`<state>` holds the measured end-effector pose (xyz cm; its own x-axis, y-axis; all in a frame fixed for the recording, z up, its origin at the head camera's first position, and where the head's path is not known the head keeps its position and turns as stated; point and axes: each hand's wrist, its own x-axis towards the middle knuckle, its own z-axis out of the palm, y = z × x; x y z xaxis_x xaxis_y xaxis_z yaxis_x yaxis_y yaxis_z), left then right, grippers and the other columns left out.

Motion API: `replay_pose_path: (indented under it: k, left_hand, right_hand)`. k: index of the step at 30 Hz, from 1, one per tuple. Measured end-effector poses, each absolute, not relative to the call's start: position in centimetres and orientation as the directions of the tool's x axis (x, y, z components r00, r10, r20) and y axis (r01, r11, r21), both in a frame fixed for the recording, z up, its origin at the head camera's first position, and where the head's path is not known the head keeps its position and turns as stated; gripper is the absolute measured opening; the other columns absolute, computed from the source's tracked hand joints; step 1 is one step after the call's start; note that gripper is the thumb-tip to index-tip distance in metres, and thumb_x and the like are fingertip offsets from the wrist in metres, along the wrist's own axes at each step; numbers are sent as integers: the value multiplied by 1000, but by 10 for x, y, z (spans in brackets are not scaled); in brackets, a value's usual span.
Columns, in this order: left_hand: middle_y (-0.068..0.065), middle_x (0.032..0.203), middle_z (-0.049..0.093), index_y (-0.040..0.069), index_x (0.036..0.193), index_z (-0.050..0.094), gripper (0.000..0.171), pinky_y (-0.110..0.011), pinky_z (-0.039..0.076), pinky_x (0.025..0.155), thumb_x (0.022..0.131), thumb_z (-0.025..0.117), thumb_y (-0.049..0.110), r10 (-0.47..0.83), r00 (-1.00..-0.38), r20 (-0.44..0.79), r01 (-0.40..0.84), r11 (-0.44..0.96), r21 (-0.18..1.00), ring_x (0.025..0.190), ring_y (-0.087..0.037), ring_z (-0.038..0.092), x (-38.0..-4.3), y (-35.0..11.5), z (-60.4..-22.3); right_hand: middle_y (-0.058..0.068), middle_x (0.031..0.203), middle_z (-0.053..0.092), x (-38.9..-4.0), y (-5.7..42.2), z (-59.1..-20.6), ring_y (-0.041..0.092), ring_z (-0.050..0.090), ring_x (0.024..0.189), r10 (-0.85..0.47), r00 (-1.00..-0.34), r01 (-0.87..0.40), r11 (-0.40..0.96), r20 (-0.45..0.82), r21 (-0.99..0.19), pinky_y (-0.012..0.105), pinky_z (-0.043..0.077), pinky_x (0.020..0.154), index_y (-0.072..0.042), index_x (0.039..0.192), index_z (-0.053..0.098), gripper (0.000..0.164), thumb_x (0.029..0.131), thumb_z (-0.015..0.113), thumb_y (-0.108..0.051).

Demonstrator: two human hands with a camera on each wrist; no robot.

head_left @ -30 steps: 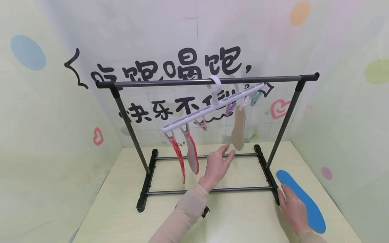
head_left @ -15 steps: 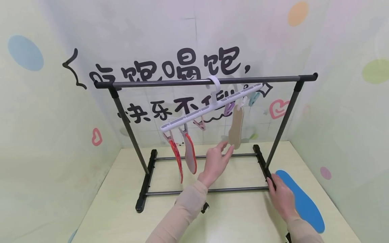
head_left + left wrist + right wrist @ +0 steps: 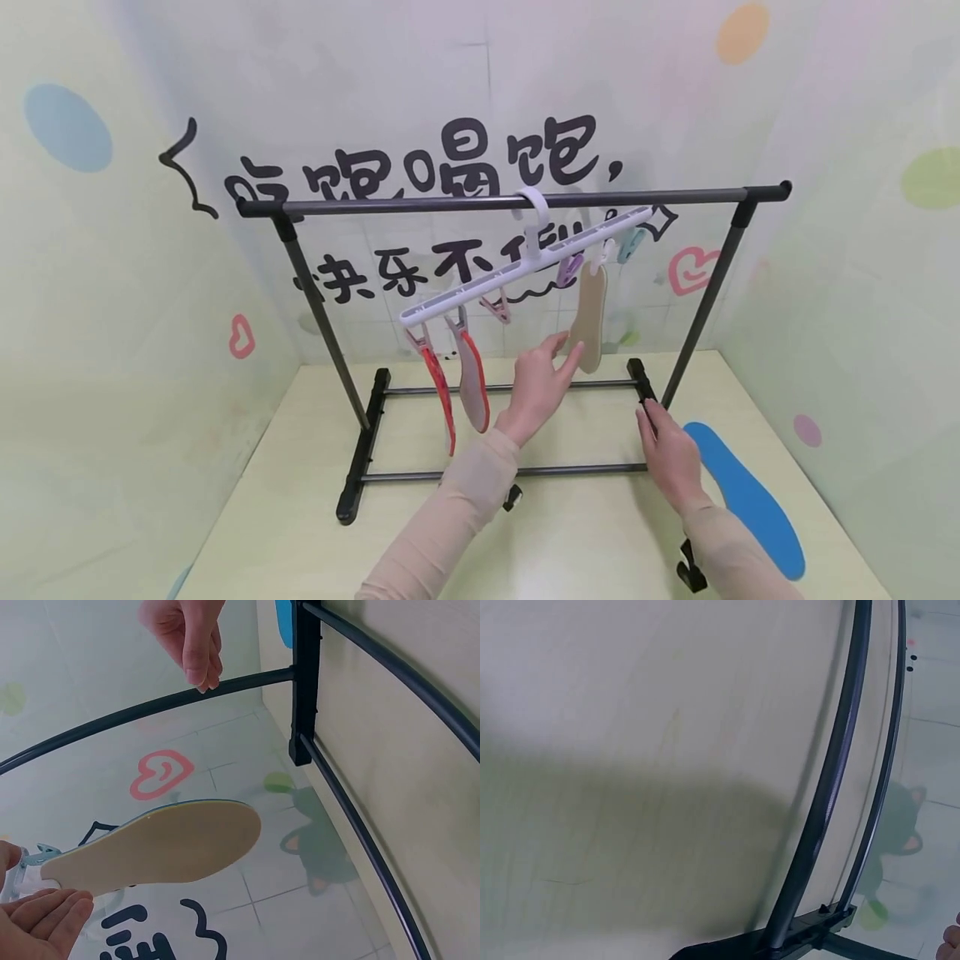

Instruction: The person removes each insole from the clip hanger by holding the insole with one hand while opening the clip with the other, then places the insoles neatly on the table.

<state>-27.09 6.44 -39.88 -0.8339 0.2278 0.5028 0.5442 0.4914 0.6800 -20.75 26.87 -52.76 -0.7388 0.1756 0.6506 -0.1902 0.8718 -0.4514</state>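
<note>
A tan insole (image 3: 590, 321) hangs from a white clip (image 3: 602, 252) on the right half of a pale lavender clip hanger (image 3: 525, 265). My left hand (image 3: 536, 387) is raised before its lower left edge, thumb and fingers apart. In the left wrist view its fingers (image 3: 52, 919) overlap the clipped end; whether they touch, I cannot tell. My right hand (image 3: 672, 457) is held up in front of the rack's right foot, fingers loosely extended and holding nothing. Two red-edged insoles, one patterned (image 3: 441, 396) and one grey-faced (image 3: 473, 383), hang at the hanger's left end.
The hanger hooks over the top bar (image 3: 397, 206) of a black rack on a pale wood table (image 3: 585, 533). A blue insole (image 3: 750, 500) lies right of the rack. Spare pink (image 3: 497, 308), purple (image 3: 570, 270) and teal (image 3: 632, 246) clips hang from the hanger.
My right hand has moved left and up, from beside the blue insole to the rack's right foot. My left hand has risen slightly and now overlaps the tan insole's edge.
</note>
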Motion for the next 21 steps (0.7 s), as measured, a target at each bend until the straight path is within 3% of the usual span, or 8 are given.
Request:
replay_pose_path:
  k: [11, 21]
  left_hand:
    - [-14, 122, 69, 1, 128, 63, 46, -36, 55, 93, 100, 56, 37, 219, -832, 509, 541, 522, 660, 109, -27, 69, -279, 65, -399]
    - [-15, 119, 71, 0, 126, 64, 44, -34, 56, 92, 101, 56, 35, 206, -831, 516, 537, 536, 651, 108, -26, 70, -288, 66, -401]
  right_hand:
    - [30, 125, 62, -231, 253, -508, 44, 61, 117, 156, -788, -190, 859, 596, -476, 58, 51, 92, 9, 127, 60, 39, 96, 62, -15]
    - [30, 133, 58, -244, 244, -495, 44, 56, 124, 117, -822, -200, 856, 557, -476, 60, 48, 95, 9, 133, 55, 46, 97, 62, -20]
